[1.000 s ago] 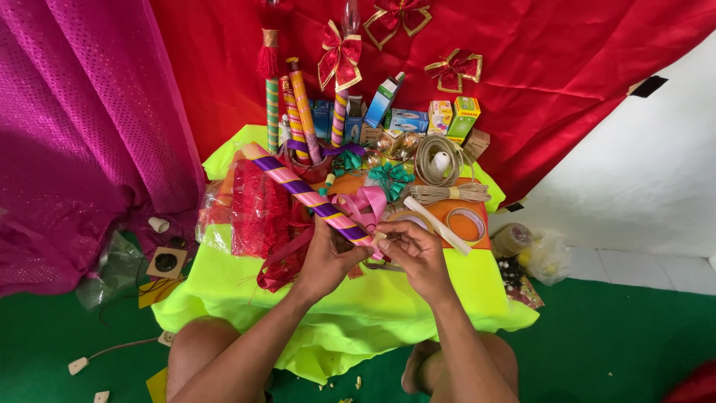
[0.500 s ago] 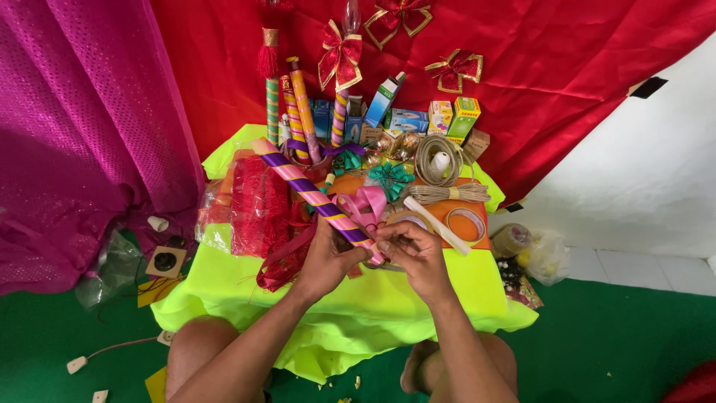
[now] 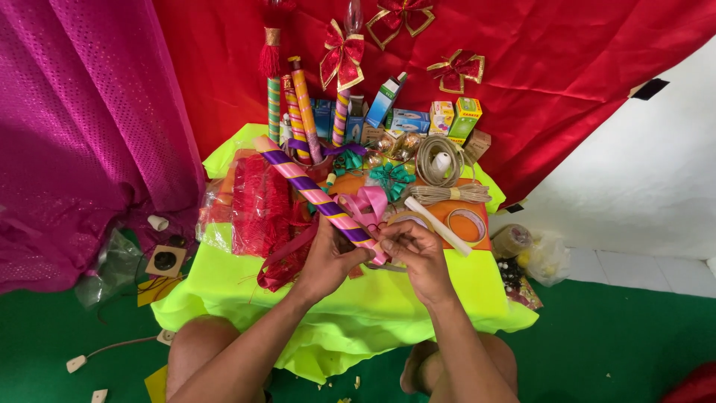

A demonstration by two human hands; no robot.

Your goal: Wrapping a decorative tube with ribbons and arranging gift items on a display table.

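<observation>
A: The ribbon-wrapped stick (image 3: 313, 195), striped pink, purple and yellow, where is it?

B: Its near end sits inside the clenched left hand (image 3: 328, 257); the right hand (image 3: 414, 254) pinches that tip (fingers (image 3: 388, 242) closed on it). The far end slants away over the counter (image 3: 373, 298), and a pink ribbon (image 3: 363, 203) lies just beyond the fingers.

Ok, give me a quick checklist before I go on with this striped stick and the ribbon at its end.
1. Left hand grips the striped stick: ok.
2. Right hand pinches at the stick's near end: ok.
3. Ribbon end under the fingers lying flat: cannot tell, hidden.
4. Stick's far end clear of the upright decorated sticks: cannot tell, they overlap in view.
5. Tape roll within reach on the orange mat: ok.
6. Pink ribbon beside the stick, free of twine coil: ok.
</observation>
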